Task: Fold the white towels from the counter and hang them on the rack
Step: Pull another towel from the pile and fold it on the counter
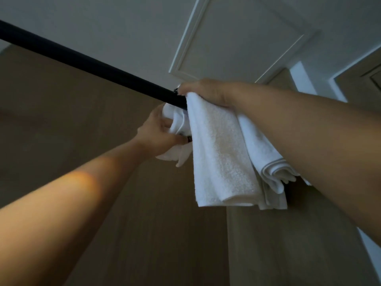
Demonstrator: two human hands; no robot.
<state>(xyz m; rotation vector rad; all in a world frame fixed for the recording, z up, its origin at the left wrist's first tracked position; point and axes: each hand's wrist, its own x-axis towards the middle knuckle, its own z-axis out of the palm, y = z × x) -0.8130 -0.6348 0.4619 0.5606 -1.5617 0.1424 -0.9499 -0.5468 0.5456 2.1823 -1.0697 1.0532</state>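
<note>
Left hand [158, 131] curled round bunched white cloth below the black rail [92, 62]; right hand [208, 93] clamped on the towel [218, 153] where it crosses the rail's right end. Advisable: draw the rear fall down level with the front, smooth the bunching, keep the fold square. Soft looped terry, folded in layers, hemmed edges hanging right. Smooth round matt rail. Beyond, white panelled ceiling [237, 38].

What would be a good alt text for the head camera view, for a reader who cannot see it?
Seen from below, two bare hands hang a folded white towel over a black rack bar. The right hand holds the towel at the bar, and the left hand grips bunched white cloth just beneath it. Behind are a brown wall and a white ceiling.
</note>
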